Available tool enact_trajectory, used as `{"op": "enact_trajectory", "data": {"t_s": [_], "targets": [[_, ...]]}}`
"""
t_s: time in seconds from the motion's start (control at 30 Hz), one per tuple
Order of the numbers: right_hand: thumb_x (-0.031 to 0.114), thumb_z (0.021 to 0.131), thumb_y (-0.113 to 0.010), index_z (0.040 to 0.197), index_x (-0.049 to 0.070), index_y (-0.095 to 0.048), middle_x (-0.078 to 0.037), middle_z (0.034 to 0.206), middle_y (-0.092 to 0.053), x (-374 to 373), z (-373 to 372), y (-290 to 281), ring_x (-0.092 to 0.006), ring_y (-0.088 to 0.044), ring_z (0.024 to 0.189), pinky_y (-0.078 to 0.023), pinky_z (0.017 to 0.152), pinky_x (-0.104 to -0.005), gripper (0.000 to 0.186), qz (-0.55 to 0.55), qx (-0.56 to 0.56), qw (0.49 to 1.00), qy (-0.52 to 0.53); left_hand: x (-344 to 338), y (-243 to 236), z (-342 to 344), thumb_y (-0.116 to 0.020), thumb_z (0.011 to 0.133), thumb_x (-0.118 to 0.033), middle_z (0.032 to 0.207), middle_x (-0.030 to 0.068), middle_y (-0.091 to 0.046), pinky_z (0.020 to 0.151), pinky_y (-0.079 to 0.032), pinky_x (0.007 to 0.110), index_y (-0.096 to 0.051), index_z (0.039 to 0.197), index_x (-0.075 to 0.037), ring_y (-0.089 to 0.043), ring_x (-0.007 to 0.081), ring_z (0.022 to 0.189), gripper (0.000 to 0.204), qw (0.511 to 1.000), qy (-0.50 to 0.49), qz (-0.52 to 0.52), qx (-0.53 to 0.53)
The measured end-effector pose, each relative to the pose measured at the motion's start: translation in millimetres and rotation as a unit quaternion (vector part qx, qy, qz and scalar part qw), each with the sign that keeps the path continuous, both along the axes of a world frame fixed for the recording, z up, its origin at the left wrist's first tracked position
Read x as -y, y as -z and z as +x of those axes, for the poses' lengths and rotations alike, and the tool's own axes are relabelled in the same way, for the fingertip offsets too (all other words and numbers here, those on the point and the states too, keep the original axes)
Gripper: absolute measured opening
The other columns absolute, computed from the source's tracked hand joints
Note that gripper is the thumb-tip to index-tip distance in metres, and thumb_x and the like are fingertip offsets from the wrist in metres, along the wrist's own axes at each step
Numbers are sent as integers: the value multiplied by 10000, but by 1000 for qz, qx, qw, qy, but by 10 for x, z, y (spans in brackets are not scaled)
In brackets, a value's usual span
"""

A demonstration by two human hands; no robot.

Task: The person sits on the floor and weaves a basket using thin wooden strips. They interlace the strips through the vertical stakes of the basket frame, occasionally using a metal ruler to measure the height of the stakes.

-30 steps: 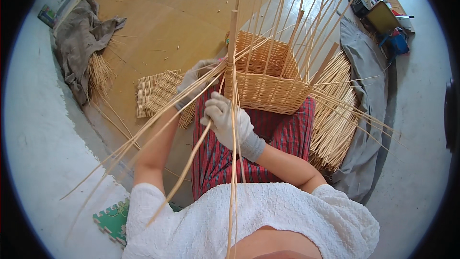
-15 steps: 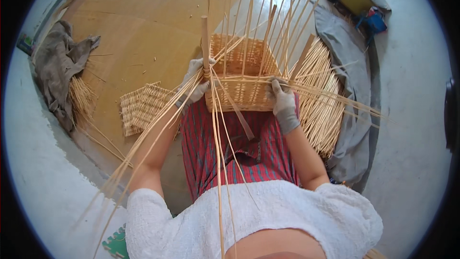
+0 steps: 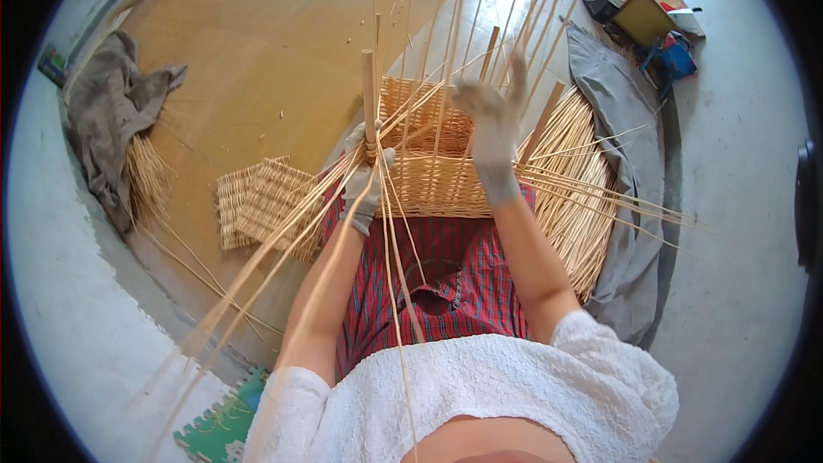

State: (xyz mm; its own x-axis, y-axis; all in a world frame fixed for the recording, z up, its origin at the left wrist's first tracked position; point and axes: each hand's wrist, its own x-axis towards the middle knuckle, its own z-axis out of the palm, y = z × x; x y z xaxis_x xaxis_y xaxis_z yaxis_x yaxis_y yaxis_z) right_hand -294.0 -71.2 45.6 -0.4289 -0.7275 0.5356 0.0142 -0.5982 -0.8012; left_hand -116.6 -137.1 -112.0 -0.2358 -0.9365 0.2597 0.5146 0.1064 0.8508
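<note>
A rectangular wicker basket (image 3: pixel 429 184), partly woven, rests on my lap with tall upright rods rising from its far and side walls. At its near left corner stands a round wooden post (image 3: pixel 369 94). My left hand (image 3: pixel 364 193), in a pale glove, is wrapped round that corner at the post's foot, where a bundle of long willow rods (image 3: pixel 296 236) fans out toward me. My gloved right hand (image 3: pixel 493 133) is raised over the basket's right side, fingers and thumb spread, a little blurred, holding nothing. More rods stick out rightward from the near right corner.
Flat woven panels (image 3: pixel 266 206) lie on the floor at left. Further left, a grey cloth (image 3: pixel 124 111) partly covers a willow bundle. At right, a large heap of willow rods (image 3: pixel 570 206) lies on a grey sheet (image 3: pixel 630 231). Boxes and a blue container (image 3: pixel 673 60) stand far right.
My right hand has let go of the basket's near right rim and lifted up and away, opening. My left hand has stayed at the left corner, its forearm swung inward; the basket has shifted slightly nearer.
</note>
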Motion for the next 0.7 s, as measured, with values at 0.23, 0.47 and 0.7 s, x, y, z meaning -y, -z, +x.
{"op": "enact_trajectory", "data": {"t_s": [0.23, 0.47, 0.7], "targets": [[66, 1071, -490, 1238, 23, -611, -136, 1178, -689, -1103, -103, 768, -224, -666, 1095, -550, 1005, -407, 211, 186, 144, 971, 30, -257, -266, -27, -711, 892, 31, 1250, 85, -622, 1000, -536, 324, -402, 1503, -65, -609, 193, 1147, 691, 988, -148, -21, 28], [52, 1028, -596, 1112, 53, -691, -108, 1170, -712, -1377, -536, 951, -207, -692, 1061, -585, 924, -343, 127, 232, 128, 963, 46, -776, -942, -230, -559, 1020, -42, 1156, 142, -666, 796, -579, 342, -565, 1232, -46, -695, 226, 961, 212, 912, -36, -225, 341], [-6, 998, -537, 1530, 109, -432, -200, 1381, -618, -189, -372, 87, -276, -718, 1057, -598, 875, -373, 555, 164, -443, 846, 246, -402, -1159, -675, -581, 1061, -219, 810, 88, -659, 387, -503, 324, -589, 1065, -61, -638, 178, 456, 158, 883, 208, 134, 399]]}}
